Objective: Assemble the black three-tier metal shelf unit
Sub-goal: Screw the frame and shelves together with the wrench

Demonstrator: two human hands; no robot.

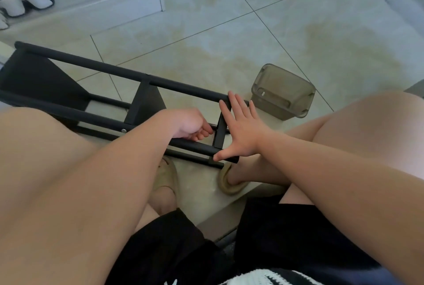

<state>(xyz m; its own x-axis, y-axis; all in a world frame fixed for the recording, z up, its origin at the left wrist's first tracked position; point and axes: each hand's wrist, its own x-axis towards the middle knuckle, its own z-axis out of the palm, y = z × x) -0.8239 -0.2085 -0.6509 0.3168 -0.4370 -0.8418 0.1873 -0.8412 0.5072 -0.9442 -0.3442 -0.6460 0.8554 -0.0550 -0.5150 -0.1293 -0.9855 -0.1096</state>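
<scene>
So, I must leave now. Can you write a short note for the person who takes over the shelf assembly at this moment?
Left hand: it reaches inside the frame beside the end tier, fingers curled. Whether they hold anything is hidden.
Right hand: open, fingers spread flat against the end tier, thumb on the near pole.
Shelf unit: it lies on its side on the floor, in front of the knees. A clear plastic box lies just beyond it.
Done: three tiers sit between the poles.
Left: probably fastening the end tier, then standing the unit upright.
</scene>
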